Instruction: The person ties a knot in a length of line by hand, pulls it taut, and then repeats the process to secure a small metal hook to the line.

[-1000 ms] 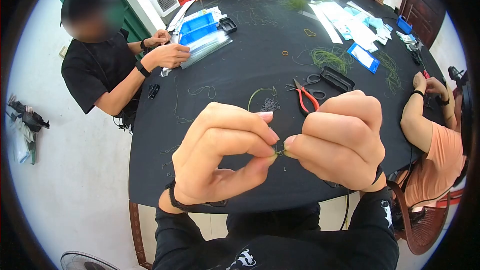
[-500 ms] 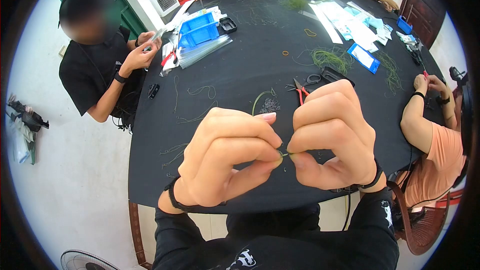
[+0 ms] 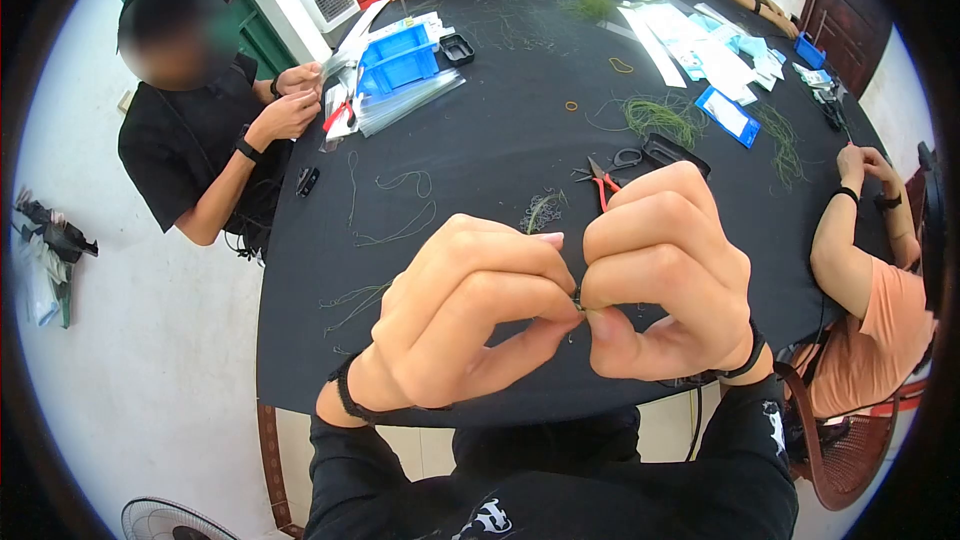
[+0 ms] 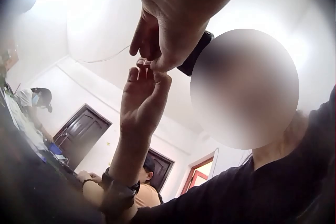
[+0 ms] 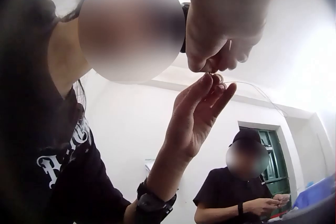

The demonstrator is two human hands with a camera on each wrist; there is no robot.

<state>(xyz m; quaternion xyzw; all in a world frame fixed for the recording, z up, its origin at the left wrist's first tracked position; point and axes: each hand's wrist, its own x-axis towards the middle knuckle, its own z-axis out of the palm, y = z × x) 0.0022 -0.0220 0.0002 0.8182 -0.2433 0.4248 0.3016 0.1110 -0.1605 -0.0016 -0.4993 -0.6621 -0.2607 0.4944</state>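
Observation:
My left hand (image 3: 475,310) and right hand (image 3: 670,280) meet fingertip to fingertip over the near part of the table. Thumb and forefinger of each pinch a short bit of thin green line, mostly hidden by the fingers. In the left wrist view, a loose length of the line (image 4: 102,61) trails out past the fingertips; the right wrist view also shows the line (image 5: 252,83) curving away. Just beyond my hands lies a small heap of dark metal pieces (image 3: 543,210). Red-handled pliers (image 3: 602,183) are partly covered by my right hand.
Black scissors (image 3: 627,158) and a black tray (image 3: 675,154) lie behind the pliers. Green line bundles (image 3: 665,120) are farther back. Blue trays (image 3: 398,60) stand at the left before a seated person (image 3: 190,130). Others sit around the black-covered table (image 3: 500,120).
My right hand first turned and moved slightly, and my left hand has shifted right until the fingertips meet. The green strand by the metal heap has moved. The person at left has drawn their hands back.

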